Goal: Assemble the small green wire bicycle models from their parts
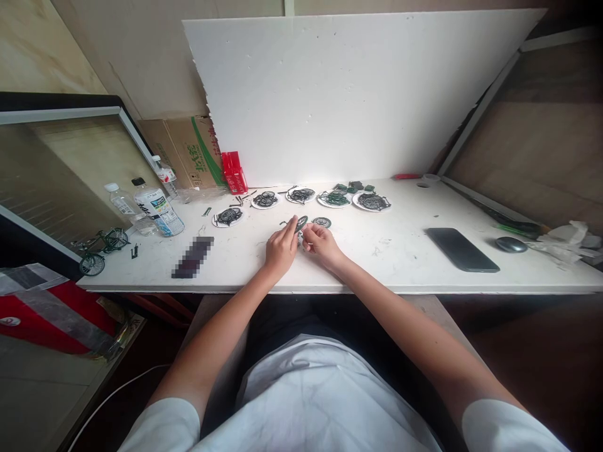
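Note:
My left hand (281, 247) is closed around part of a small green model bicycle (302, 223) near the front middle of the white table. One of its spoked wheels stands out above my fingers, and another dark wheel (322, 221) shows just behind my right hand. Bent into a pinch, the fingers of my right hand (323, 243) meet close to my left fingertips, at the bicycle's lower part. What lies in that pinch is too small and covered to make out. My fingers hide most of the bicycle's frame.
White plates of dark wheels and green frame parts (334, 198) line the table's back. At left stand a complete model bicycle (103, 245), plastic bottles (160, 210) and a red box (234, 172). A phone (462, 250) and a mouse (511, 244) lie right. A white board (358, 94) leans behind.

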`<state>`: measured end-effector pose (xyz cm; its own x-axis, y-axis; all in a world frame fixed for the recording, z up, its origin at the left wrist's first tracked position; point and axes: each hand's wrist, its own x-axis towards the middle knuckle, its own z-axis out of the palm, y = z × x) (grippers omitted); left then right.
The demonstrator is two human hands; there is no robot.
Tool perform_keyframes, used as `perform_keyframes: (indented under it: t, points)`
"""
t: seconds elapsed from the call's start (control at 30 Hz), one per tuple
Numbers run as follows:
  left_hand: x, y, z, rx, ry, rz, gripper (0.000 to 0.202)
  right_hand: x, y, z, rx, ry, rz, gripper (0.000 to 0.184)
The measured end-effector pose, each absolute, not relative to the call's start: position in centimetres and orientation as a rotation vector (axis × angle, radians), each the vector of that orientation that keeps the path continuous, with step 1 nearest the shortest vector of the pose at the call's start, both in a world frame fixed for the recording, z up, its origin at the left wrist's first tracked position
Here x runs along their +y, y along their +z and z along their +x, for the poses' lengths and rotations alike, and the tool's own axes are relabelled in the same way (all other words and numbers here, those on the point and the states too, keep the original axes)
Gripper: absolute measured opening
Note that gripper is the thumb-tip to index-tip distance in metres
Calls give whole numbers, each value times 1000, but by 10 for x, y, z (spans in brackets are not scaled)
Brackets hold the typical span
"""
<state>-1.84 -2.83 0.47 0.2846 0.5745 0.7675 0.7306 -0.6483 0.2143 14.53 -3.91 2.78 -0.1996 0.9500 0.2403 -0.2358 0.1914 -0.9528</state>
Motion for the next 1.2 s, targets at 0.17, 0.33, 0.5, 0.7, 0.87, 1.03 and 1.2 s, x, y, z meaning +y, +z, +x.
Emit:
perform_keyframes:
  t: [0.17, 0.33, 0.5, 0.7, 0.87, 1.03, 1.2]
  points:
    - [-28, 4, -18, -1212, -1307, -2382, 54, -38, 26, 145, -1325, 1282, -767, 54]
    - [-30, 7, -18, -1227, -1353, -2369, 50, -39, 20, 141, -1377, 947, -864, 47]
    - [-32, 10, -17, -1249, -1432, -2374, 48, -44, 14, 142, -1524, 442, -954, 34]
    - [-32, 9, -17, -1242, -1406, -2376, 48, -43, 13, 144, -1532, 382, -986, 31]
    - [-32, 9, -19, -1207, -1412, -2395, 48, -44, 16, 144, -1503, 519, -943, 32]
    - [-32, 9, -19, -1174, -1440, -2397, 49, -45, 23, 144, -1423, 744, -895, 42]
    - [-33, 11, -19, -1161, -1448, -2429, 49, -40, 24, 143, -1347, 953, -839, 51]
